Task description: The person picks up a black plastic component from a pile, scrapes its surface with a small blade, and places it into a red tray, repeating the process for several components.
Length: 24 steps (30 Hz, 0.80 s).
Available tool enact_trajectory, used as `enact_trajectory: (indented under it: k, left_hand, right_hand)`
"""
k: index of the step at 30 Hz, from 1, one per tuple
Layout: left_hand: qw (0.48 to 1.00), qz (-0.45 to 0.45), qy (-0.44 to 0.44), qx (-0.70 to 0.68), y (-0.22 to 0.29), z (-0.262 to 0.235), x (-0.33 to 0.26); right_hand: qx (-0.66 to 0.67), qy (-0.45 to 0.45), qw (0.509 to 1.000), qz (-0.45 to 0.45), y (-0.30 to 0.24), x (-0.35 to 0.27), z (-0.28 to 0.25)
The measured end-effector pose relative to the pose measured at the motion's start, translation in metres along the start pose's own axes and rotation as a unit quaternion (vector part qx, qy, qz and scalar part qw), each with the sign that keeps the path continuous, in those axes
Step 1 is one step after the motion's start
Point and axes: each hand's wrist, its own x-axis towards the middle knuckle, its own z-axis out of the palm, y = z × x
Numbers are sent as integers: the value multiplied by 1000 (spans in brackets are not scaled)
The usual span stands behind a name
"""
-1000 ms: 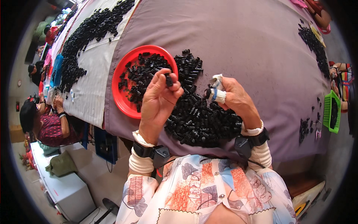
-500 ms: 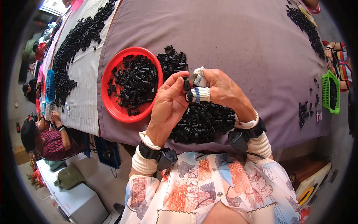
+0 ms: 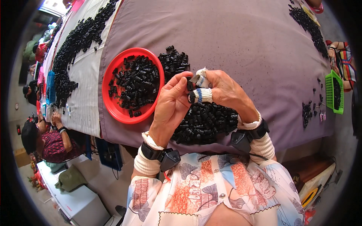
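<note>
My left hand (image 3: pixel 170 107) pinches a small black plastic part (image 3: pixel 190 84) between thumb and fingertips, above the table. My right hand (image 3: pixel 228 90) meets it from the right, with white and blue cloth covers on its thumb and a finger. Between those covered tips it grips a small grey blade-like piece (image 3: pixel 194 78), which touches or nearly touches the part. Just below both hands lies a heap of black plastic parts (image 3: pixel 207 124). A red round tray (image 3: pixel 107 100) of similar parts stands left of my left hand, and another pile (image 3: pixel 174 60) lies beyond it.
A mauve cloth (image 3: pixel 245 34) covers the table. Long heaps of black parts (image 3: pixel 81 37) lie on the pale cloth at left. A green basket (image 3: pixel 329 90) stands at the right edge near a co-worker's arm (image 3: pixel 337 47). Another person (image 3: pixel 56 145) sits at the left.
Almost nothing differs. Both hands keep the same grip, and the black part has turned or shifted very slightly at my fingertips.
</note>
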Motion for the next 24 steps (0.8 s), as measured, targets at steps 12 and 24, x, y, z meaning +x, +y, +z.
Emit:
enact_trajectory:
  k: [12, 24]
  left_hand:
    - [997, 32, 38, 54, -3, 12, 1]
    - [990, 81, 41, 109, -6, 13, 2]
  right_hand:
    - [3, -2, 1000, -12, 2, 1, 3]
    - [25, -21, 999, 13, -10, 0, 1]
